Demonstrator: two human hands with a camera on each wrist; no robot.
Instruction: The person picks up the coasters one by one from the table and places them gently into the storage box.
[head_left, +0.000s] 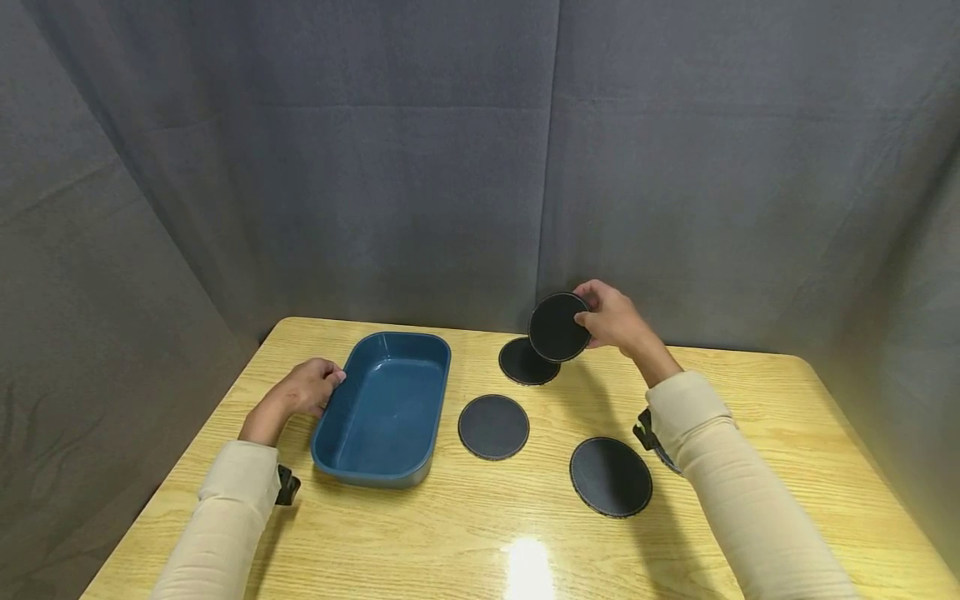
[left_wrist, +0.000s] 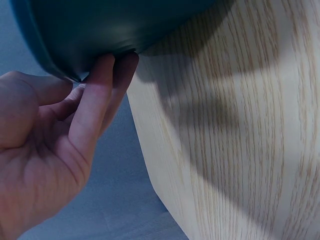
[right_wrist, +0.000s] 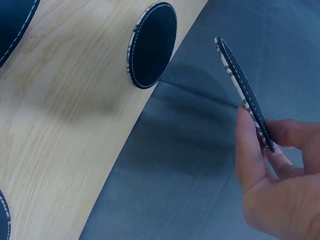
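A dark blue rectangular tray [head_left: 382, 408] sits on the left half of the wooden table [head_left: 525, 533]. My left hand [head_left: 328, 385] grips its left rim, and in the left wrist view its fingers [left_wrist: 97, 95] curl under the tray's edge [left_wrist: 95, 35]. My right hand [head_left: 587, 317] pinches a round black coaster [head_left: 557, 327] by its right edge and holds it tilted above the table's far side. The right wrist view shows that coaster [right_wrist: 244, 92] edge-on, clamped between thumb and fingers [right_wrist: 252, 150]. The tray is empty.
Three more black coasters lie flat: one [head_left: 525, 363] under the lifted one, one [head_left: 493, 427] beside the tray, one [head_left: 611, 477] nearer me. Another coaster [head_left: 666, 457] peeks out from under my right sleeve. Grey curtains close in the table.
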